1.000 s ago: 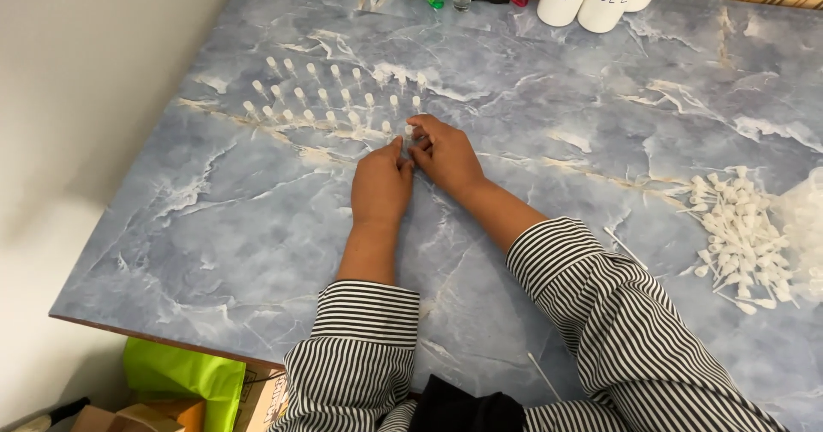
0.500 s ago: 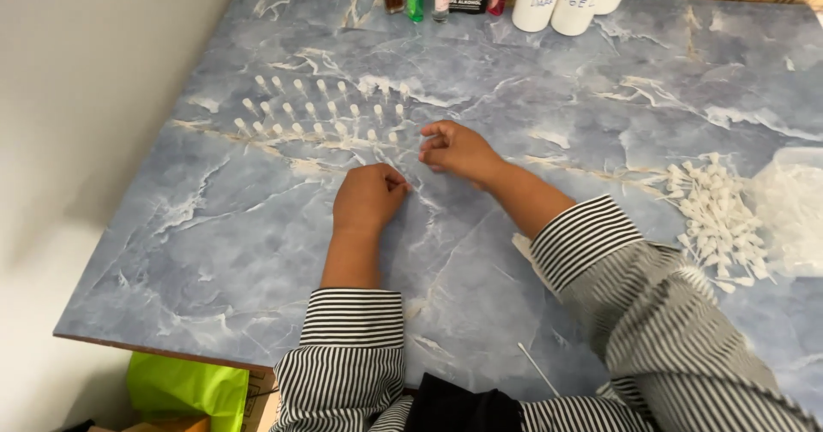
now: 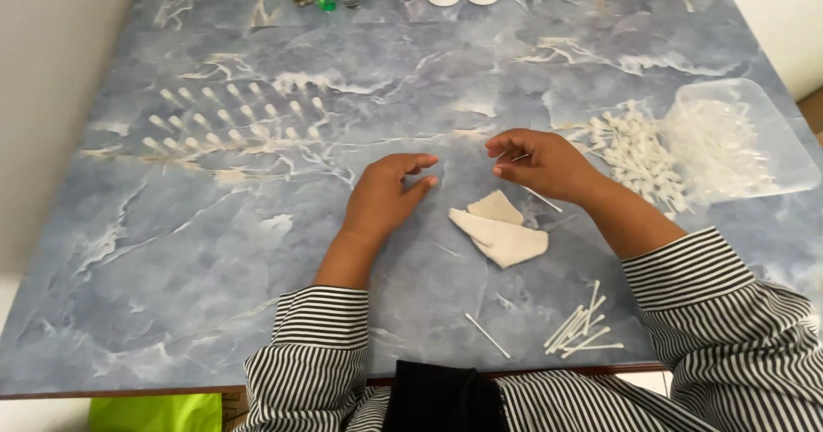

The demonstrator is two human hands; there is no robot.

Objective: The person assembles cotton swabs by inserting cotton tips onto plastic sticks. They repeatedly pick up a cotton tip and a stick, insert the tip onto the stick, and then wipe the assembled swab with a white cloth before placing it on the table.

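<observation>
Both hands have drawn back from the rows of tips [image 3: 236, 115] near the desk's [image 3: 154, 252] far left. The left hand [image 3: 383, 196] hangs loosely open, holding nothing; the right hand [image 3: 536, 162] pinches a swab [image 3: 542, 199] (thin, white) above the cloth [image 3: 499, 231] at mid-desk.

Our own body, as catalogued from the head view: two long sleeves in fine black-and-white stripes, one in the lower centre of the frame, one running in from the lower right corner. Each ends in a banded cuff, the stripes there lying across the arm, while the loose fabric above folds and bends the stripes at changing angles. Our left hand [image 3: 387, 194] and right hand [image 3: 538, 163] are bare: we see no rings, watch or gloves. Black fabric sits at bottom centre, between the sleeves
</observation>
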